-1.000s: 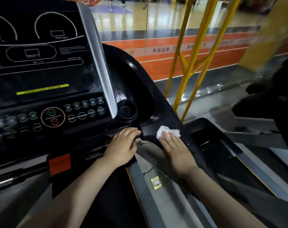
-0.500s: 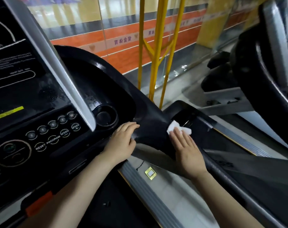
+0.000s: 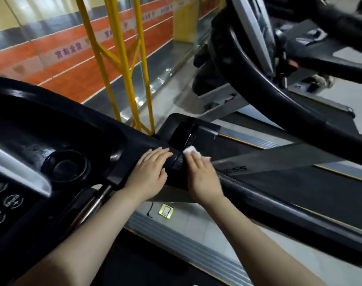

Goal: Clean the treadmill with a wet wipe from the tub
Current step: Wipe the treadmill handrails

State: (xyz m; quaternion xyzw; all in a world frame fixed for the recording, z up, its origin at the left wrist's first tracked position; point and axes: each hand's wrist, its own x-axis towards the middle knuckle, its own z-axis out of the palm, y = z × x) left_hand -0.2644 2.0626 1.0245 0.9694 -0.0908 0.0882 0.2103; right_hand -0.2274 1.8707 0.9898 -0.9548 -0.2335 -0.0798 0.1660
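Treadmill (image 3: 93, 129) fills the lower left of the view, its black handrail (image 3: 258, 195) running from the console toward four o'clock. Wet wipe (image 3: 190, 150), a small white wad, sits on the rail near the centre, pressed under the straight fingertips of the right hand (image 3: 202, 178). At nine o'clock of that hand, just beside it, the left hand (image 3: 149, 172) lies flat on the rail, fingers extended and grasping nothing. A round cup holder (image 3: 65, 166) lies at nine o'clock of the left hand. Yellow poles (image 3: 126, 65) rise at twelve o'clock.
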